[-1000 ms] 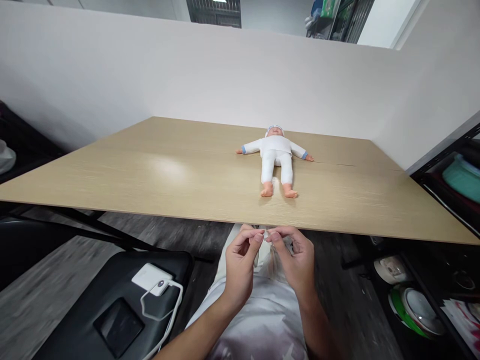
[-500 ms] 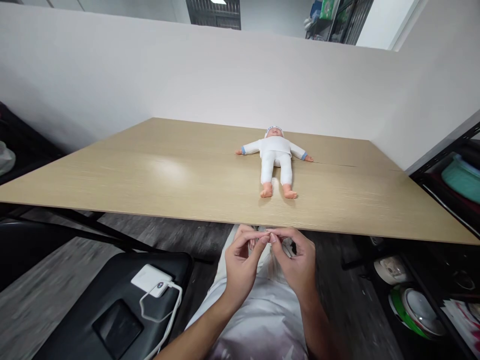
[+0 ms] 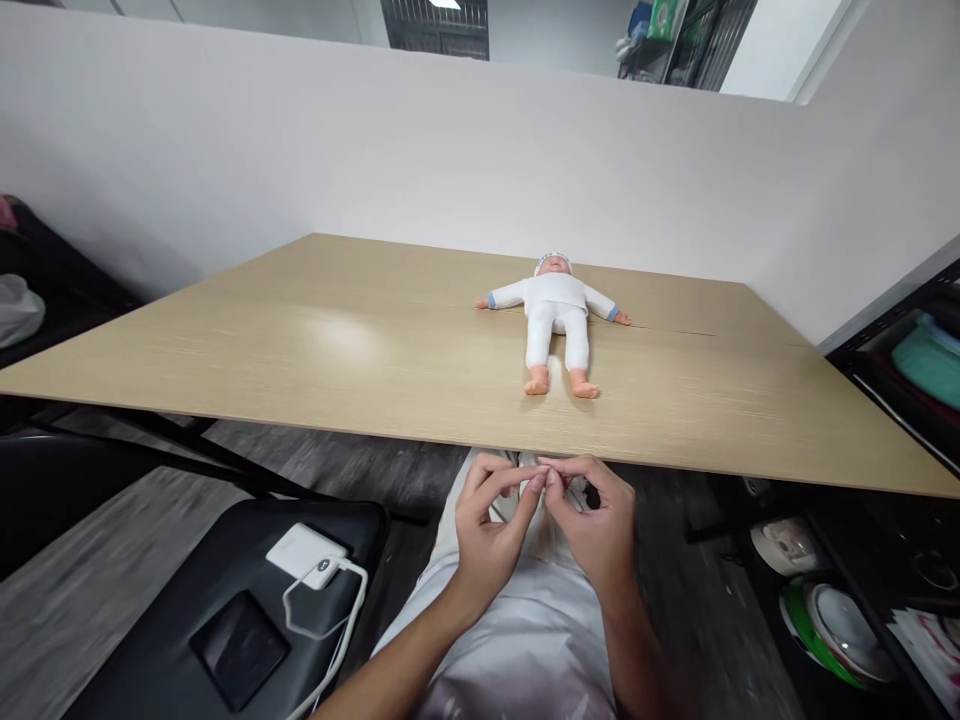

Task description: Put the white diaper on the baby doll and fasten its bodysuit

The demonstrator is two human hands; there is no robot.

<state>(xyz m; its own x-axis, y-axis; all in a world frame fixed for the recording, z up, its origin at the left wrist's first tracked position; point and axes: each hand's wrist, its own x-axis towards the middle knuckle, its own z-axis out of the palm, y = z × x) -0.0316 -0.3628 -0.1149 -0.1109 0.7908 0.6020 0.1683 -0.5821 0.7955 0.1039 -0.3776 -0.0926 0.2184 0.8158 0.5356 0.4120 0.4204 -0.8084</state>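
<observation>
On the black padded chair (image 3: 210, 570), a white power bank (image 3: 296, 548) with its white cable (image 3: 364, 590) attached, near a dark smartphone (image 3: 238, 650) lying flat. At far left, a whitish plastic bag (image 3: 19, 310). At right, a teal bundle (image 3: 930, 362) on black shelving (image 3: 862, 332); lower, papers (image 3: 930, 640). Beyond the white partition wall (image 3: 450, 150), a green package (image 3: 663, 18).
</observation>
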